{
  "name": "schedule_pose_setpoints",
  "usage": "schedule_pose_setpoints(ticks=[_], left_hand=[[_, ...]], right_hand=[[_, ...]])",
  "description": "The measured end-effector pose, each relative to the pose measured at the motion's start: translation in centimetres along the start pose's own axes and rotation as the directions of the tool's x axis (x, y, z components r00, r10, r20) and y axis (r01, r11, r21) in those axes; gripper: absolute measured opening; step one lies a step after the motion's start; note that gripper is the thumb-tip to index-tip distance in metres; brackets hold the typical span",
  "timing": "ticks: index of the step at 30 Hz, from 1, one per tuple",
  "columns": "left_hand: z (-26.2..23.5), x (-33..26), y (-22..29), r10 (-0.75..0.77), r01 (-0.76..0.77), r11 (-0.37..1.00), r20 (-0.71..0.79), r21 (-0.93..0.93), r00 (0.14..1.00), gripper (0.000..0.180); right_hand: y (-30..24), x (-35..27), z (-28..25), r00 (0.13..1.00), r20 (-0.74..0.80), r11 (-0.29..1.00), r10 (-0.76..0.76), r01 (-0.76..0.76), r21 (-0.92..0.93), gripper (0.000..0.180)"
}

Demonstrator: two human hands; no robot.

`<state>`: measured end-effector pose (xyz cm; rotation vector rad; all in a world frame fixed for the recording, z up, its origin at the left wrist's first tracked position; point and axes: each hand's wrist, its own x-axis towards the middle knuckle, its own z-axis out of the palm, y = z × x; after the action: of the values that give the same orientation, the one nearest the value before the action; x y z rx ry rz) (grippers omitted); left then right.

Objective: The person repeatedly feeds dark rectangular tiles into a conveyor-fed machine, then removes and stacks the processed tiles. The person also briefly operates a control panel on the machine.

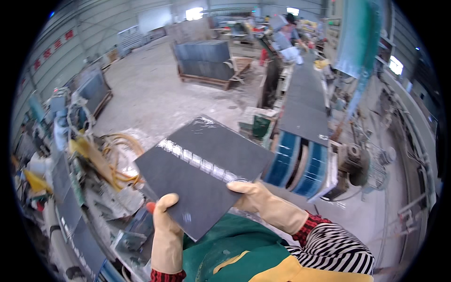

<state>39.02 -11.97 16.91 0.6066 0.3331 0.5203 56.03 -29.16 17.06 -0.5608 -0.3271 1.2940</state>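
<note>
A dark grey square stone tile (188,183) is held up in front of my body, its top face wet and reflecting light in a bright streak. My left hand (167,225), in a cream rubber glove, grips the tile's near left edge with the thumb on top. On the right edge my right hand (263,202), gloved the same way, has its thumb over the face. The fingers under the tile are hidden. To the right, a conveyor (303,103) carries more dark slabs, and blue rollers or belts (284,157) show at its near end.
Stacked dark slabs stand on a wooden pallet (206,77) ahead. At the left lie a coiled yellow hose (124,145) and cluttered machine parts. Another line of dark tiles (77,230) runs along the lower left. A motor (352,157) sits beside the conveyor end. A person (291,21) is far off.
</note>
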Motion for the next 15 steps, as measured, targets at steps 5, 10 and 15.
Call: schedule_pose_setpoints(ticks=[5, 10, 15], left_hand=[[7.0, 4.6, -8.2, -0.392, 0.383, 0.918, 0.090, 0.107, 0.915, 0.056], [9.1, 4.0, -14.0, -0.530, 0.497, 0.847, 0.234, 0.189, 0.815, 0.054], [9.3, 3.9, -17.8, -0.595, 0.578, 0.803, 0.180, 0.143, 0.783, 0.051]], right_hand=[[-1.4, -9.5, -6.7, 0.879, -0.352, 0.934, -0.323, 0.356, 0.032, 0.038], [-0.8, -15.0, -11.3, 0.663, -0.586, 0.841, -0.466, 0.538, -0.061, 0.031], [0.2, -15.1, -15.8, 0.552, -0.648, 0.794, -0.525, 0.592, -0.139, 0.022]])
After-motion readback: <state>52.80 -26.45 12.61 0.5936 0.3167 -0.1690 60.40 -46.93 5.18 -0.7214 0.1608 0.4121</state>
